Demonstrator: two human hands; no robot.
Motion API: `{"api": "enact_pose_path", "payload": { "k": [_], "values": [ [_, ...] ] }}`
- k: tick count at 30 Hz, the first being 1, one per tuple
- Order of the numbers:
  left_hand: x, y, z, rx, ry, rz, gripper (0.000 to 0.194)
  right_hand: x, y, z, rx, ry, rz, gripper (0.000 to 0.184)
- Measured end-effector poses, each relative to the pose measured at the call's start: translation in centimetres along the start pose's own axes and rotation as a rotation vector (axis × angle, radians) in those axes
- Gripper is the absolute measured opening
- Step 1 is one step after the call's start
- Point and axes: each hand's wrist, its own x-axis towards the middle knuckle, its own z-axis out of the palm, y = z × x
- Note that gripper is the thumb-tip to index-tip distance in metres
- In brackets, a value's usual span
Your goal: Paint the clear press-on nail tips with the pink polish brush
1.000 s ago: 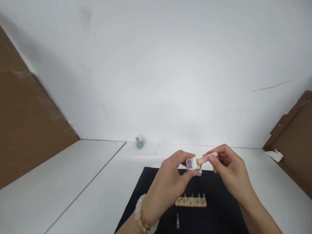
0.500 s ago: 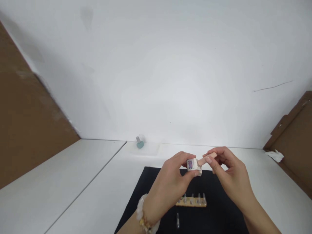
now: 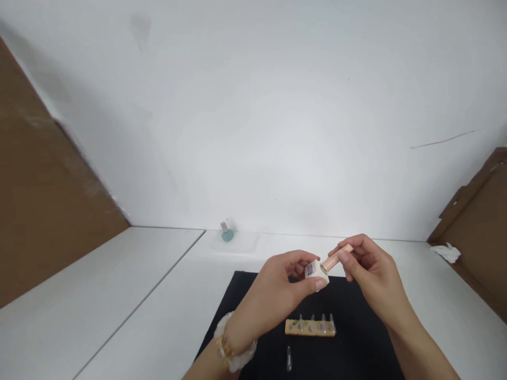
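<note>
Soft, diffuse light; wall [image 3: 285, 142] palest around centre, greyer upper left; small details blurred.

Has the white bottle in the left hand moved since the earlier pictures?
Yes, slightly: the white bottle has shifted right and down in the view, closer to the yellowish strip.

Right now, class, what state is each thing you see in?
White bottle: tilted, gripped by left fingers.
Pink cap: at the bottle's neck, pinched by right fingers.
Clear tips: standing on the tan strip.
Loose tip: lying on the black mat.
Black mat: laid flat.
Teal bottle: grey cap on.
Tissue: crumpled.
</note>
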Motion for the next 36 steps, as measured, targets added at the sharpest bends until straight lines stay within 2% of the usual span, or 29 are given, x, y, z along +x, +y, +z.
{"api": "enact_pose_path", "payload": {
  "k": [4, 7, 10, 17, 19, 23, 25, 28, 31, 36],
  "values": [
    [0.2, -0.1, 0.1, -0.119, -0.034, -0.046, 0.024, -0.4, 0.0, 0.4, -0.070, 0.068, -0.025, 0.024],
    [0.2, 0.1, 0.3, -0.027, 0.027, -0.036, 0.019, -0.9, -0.2, 0.6, -0.218, 0.114, -0.066, 0.021],
    [0.0, 0.2, 0.4, 0.082, 0.081, -0.028, 0.018, -1.1, -0.3, 0.5, -0.275, 0.109, -0.066, 0.022],
    [-0.3, 0.0, 0.5, 0.249, 0.119, 0.068, 0.017, -0.2, -0.2, 0.0, -0.090, -0.002, 0.057, 0.031],
    [-0.1, 0.0, 0.5, 0.250, 0.136, 0.048, 0.017, 0.0, -0.1, -0.2, -0.061, 0.051, 0.066, 0.032],
    [0.4, -0.2, 0.3, 0.250, 0.167, 0.021, 0.021, 0.1, -0.2, -0.7, -0.083, 0.245, 0.050, 0.031],
    [0.6, -0.5, 0.1, 0.245, 0.164, 0.026, 0.020, 0.3, -0.3, -1.1, -0.062, 0.290, 0.027, 0.030],
    [0.8, -1.7, -0.5, 0.236, 0.148, 0.026, 0.020, 0.5, -0.4, -1.8, 0.029, 0.286, 0.032, 0.033],
    [0.8, -4.0, -1.3, 0.231, 0.111, -0.031, 0.019, 0.7, -0.3, -2.4, 0.146, 0.211, 0.102, 0.036],
    [0.2, -8.8, -2.0, 0.285, 0.200, -0.078, 0.012, 0.7, -0.5, -2.6, 0.282, 0.104, 0.221, 0.038]
  ]
}}
